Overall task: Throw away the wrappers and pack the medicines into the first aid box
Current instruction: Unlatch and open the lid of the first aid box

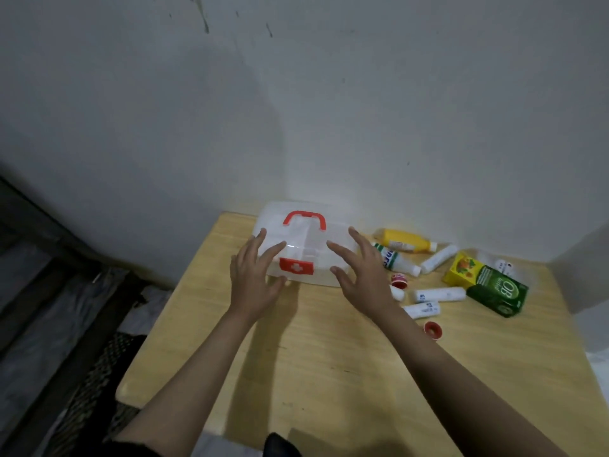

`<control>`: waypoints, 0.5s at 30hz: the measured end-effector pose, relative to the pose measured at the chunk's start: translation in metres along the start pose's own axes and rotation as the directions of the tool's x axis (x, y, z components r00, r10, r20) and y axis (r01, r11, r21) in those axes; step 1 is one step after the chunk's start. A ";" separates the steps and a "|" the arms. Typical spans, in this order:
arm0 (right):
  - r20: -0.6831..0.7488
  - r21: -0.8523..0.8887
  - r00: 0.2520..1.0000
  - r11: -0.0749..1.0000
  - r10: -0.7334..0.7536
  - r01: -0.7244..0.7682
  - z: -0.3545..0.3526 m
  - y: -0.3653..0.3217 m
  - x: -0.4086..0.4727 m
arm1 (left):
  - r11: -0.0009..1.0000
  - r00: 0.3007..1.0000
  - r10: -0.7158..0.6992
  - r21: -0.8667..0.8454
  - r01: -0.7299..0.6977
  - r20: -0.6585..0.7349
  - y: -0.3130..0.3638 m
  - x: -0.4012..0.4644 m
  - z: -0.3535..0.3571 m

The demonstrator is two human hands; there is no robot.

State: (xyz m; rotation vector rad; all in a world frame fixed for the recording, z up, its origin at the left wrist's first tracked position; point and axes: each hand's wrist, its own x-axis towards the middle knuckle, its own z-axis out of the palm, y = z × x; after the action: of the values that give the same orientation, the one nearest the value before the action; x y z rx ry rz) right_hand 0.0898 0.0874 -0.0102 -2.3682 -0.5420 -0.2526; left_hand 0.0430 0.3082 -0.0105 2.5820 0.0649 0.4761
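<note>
The first aid box point(304, 247) is sitting closed at the table's point(329, 357) far edge against the wall, red handle up. Left hand point(252, 275) is hovering at the box's left side, right hand point(364, 268) at its right, fingers on both spreading wide and gripping nothing. Right of the box, bottles point(398, 258), tubes point(440, 294) and a green carton point(497, 290) are lying scattered.

first aid box point(304, 249): one
bottles point(406, 244): two
white tubes point(440, 294): four
cartons point(497, 289): two
red tape rolls point(433, 329): two
</note>
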 end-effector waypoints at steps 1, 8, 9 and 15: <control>0.004 0.027 1.000 1.000 -0.009 0.009 0.000 0.003 0.003 | 1.000 1.000 0.013 0.023 -0.013 -0.002 -0.002 0.002 0.003; 0.023 0.104 1.000 0.995 0.004 -0.007 -0.002 0.008 0.010 | 0.987 0.987 0.107 0.132 -0.091 -0.117 -0.011 0.012 0.016; 0.019 0.111 1.000 0.994 0.004 -0.007 -0.002 0.008 0.010 | 0.985 0.983 0.119 0.144 -0.099 -0.138 -0.013 0.014 0.017; 0.025 0.119 0.999 0.992 0.046 -0.049 -0.005 0.003 0.008 | 0.962 0.968 0.233 0.166 -0.215 -0.094 -0.028 0.014 0.009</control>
State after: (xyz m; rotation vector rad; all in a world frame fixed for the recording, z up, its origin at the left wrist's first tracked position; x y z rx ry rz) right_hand 0.0983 0.0847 -0.0062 -2.2668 -0.4970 -0.1679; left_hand 0.0603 0.3302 -0.0266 2.7267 -0.1603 0.7261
